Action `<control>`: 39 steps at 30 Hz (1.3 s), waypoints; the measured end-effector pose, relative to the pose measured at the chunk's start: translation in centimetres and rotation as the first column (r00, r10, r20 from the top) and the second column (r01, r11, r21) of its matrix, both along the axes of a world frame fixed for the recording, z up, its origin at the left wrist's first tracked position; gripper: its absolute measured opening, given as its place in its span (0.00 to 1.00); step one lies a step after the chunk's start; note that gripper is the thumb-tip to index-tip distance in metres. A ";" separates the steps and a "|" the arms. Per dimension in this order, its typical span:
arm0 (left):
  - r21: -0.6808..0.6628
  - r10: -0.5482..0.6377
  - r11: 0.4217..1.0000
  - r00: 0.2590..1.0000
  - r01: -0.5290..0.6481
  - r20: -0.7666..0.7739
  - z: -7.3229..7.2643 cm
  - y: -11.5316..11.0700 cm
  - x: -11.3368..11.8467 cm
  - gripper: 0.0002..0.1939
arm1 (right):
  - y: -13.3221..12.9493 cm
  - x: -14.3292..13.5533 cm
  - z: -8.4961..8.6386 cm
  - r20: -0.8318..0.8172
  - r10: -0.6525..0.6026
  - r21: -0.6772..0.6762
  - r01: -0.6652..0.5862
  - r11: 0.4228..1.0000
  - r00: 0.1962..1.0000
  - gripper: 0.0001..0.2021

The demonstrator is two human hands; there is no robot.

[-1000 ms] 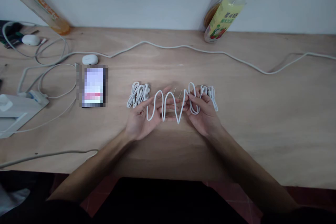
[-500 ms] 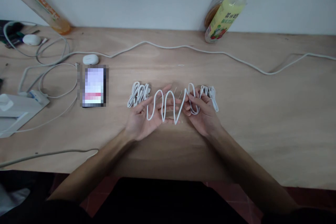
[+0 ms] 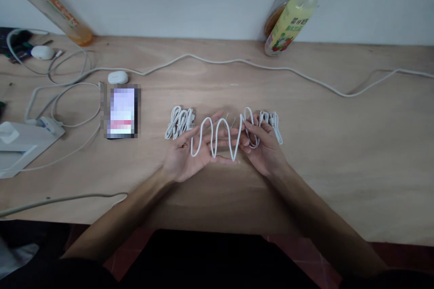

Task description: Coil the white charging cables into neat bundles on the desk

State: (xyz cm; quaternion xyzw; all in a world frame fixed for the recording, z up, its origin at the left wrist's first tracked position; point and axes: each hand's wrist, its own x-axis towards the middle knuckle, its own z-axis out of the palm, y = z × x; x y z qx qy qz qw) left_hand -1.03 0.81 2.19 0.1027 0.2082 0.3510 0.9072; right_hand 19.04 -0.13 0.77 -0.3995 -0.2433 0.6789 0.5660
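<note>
A white charging cable (image 3: 215,137) runs in zigzag loops between my two hands. My left hand (image 3: 186,158) is palm up with its fingers stretched to the right; the loops lie across the palm and fingers, and the thumb lies over the cable's left end. My right hand (image 3: 266,151) pinches the cable at the right between thumb and fingers, with a further loop hanging around them. Behind my left hand lies a bundle of coiled white cables (image 3: 179,122). Another coiled bundle (image 3: 274,124) lies just behind my right hand, partly hidden by it.
A phone (image 3: 122,113) and a white earbud case (image 3: 117,77) lie at left, near a white power strip (image 3: 30,142) and tangled cords. A long white cord (image 3: 217,61) crosses the wooden table. An orange bottle (image 3: 79,31) and a yellow bottle (image 3: 288,22) stand by the wall.
The last fold of the cable has shifted slightly right, and the loops across my left fingers are spread a little wider. My right hand has hardly moved.
</note>
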 end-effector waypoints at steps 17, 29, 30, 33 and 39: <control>-0.002 0.019 1.000 1.000 -0.019 -0.022 0.2 -0.1 0.1 0.33 | -0.1 -0.4 0.1 -0.033 -0.011 0.018 0.012 1.000 0.999 0.20; 0.006 0.046 0.999 0.999 -0.046 -0.026 0.3 -0.1 0.2 0.33 | 0.0 -0.1 0.2 0.045 -0.002 -0.056 0.004 0.998 0.999 0.18; 0.002 0.048 0.999 0.999 -0.048 -0.024 0.3 -0.1 0.2 0.33 | 0.0 -0.1 0.1 0.057 0.000 -0.055 0.003 0.998 0.998 0.17; -0.001 0.051 0.999 0.998 -0.052 -0.030 0.3 -0.1 0.1 0.33 | 0.1 0.0 0.0 0.072 0.013 -0.050 -0.010 0.999 0.997 0.15; 0.018 0.049 0.999 0.998 -0.049 -0.047 0.2 -0.1 0.0 0.32 | 0.0 -0.5 0.1 0.061 0.023 -0.008 -0.022 1.000 0.998 0.15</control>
